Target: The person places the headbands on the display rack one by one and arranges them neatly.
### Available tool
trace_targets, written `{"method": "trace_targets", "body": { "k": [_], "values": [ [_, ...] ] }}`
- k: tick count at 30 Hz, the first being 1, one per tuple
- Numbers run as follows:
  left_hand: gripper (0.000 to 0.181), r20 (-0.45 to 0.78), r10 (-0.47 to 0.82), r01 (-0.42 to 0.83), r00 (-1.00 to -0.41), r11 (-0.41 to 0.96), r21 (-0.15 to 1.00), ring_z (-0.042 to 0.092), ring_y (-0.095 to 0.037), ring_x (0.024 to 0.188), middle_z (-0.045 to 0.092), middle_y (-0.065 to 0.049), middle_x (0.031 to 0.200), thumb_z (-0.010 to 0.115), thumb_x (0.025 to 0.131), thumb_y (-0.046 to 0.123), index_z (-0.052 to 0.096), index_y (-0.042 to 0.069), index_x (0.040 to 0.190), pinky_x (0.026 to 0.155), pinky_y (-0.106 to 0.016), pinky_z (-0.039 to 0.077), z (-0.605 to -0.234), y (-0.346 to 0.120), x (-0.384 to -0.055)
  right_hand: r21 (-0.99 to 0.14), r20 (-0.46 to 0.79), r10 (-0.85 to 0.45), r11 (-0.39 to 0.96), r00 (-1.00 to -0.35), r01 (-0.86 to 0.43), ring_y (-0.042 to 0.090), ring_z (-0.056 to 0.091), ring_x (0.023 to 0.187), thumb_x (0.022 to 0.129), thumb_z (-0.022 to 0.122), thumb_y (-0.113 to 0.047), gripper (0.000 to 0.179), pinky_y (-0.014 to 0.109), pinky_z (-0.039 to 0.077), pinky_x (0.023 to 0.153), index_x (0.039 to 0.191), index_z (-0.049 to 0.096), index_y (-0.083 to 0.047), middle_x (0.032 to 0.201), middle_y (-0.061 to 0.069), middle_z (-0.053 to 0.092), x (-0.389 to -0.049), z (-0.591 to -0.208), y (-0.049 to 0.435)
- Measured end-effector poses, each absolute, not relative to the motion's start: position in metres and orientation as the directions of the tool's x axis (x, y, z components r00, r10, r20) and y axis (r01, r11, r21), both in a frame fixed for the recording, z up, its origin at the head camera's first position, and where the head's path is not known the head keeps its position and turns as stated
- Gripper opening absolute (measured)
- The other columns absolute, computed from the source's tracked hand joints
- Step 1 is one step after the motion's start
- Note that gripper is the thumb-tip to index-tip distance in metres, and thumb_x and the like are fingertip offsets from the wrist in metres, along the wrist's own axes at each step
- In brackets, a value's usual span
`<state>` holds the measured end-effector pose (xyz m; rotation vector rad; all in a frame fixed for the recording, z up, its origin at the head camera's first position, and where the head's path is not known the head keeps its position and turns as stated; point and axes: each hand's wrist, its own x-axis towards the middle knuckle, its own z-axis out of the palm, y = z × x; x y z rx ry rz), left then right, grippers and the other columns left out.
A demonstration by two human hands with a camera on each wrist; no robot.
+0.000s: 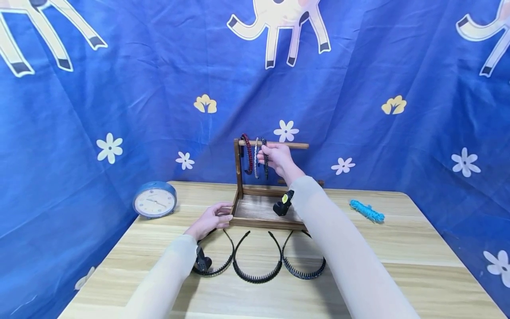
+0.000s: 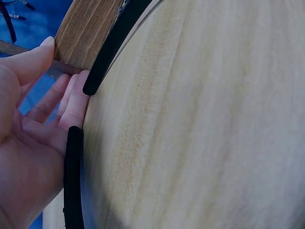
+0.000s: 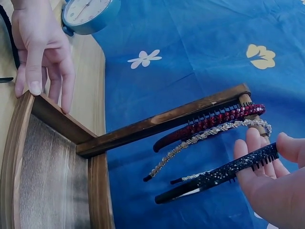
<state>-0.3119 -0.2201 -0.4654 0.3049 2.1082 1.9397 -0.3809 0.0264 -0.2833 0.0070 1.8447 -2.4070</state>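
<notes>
In the head view, my right hand (image 1: 279, 159) pinches a black headband (image 3: 224, 171) with white specks at the wooden stand's upper rod (image 1: 299, 145). Whether its weight rests on the rod cannot be told. Farther in on that rod hang a dark red headband (image 3: 214, 121) and a pale braided headband (image 3: 190, 141). My left hand (image 1: 211, 219) touches the front left corner of the stand's base (image 1: 259, 223), thumb at the corner and fairly straight fingers along the outer side. Black headband ends (image 2: 74, 176) lie close by this hand in the left wrist view.
Three toothed headbands lie on the table before the stand: a left one (image 1: 227, 263), a middle one (image 1: 256, 279) and a right one (image 1: 304, 275). A blue clock (image 1: 155, 200) stands at the left, a bundle of blue cord (image 1: 367, 211) at the right. Behind hangs a blue cloth (image 1: 159, 88).
</notes>
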Motion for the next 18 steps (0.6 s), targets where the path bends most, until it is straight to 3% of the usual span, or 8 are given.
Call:
{"method": "trace_targets", "body": {
  "k": [7,13,18],
  "values": [
    [0.053,-0.059,0.325,-0.032,-0.944,0.089,0.996,0.048,-0.041,0.113,0.039,-0.026,0.133,0.058,0.090,0.002,0.036,0.001,0.139,0.091,-0.044,0.050,-0.466,-0.220,-0.312,-0.960,-0.075,-0.086,-0.263,-0.994,0.095,0.019,0.067,0.079,0.091,0.061,-0.014,0.028,0.031,0.057,0.074,0.115,0.061,0.000,0.095,0.014,0.067,-0.380,-0.283,0.027],
    [0.054,-0.051,0.331,-0.022,-0.942,0.092,0.996,0.050,-0.039,0.111,0.039,-0.027,0.132,0.059,0.090,0.003,0.036,0.001,0.139,0.091,-0.044,0.050,-0.467,-0.221,-0.312,-0.968,-0.083,-0.091,-0.230,-0.992,0.102,0.028,0.062,0.099,0.091,0.062,-0.016,0.032,0.034,0.054,0.083,0.119,0.058,-0.003,0.107,0.013,0.064,-0.380,-0.286,0.031],
    [0.054,-0.053,0.327,-0.023,-0.944,0.094,0.995,0.051,-0.036,0.110,0.039,-0.026,0.132,0.059,0.090,0.003,0.036,0.001,0.139,0.090,-0.043,0.050,-0.466,-0.220,-0.311,-0.968,-0.089,-0.071,-0.230,-0.994,0.103,0.023,0.062,0.092,0.090,0.063,-0.017,0.033,0.035,0.053,0.086,0.120,0.056,-0.003,0.107,0.013,0.062,-0.378,-0.291,0.039]
  ]
}}
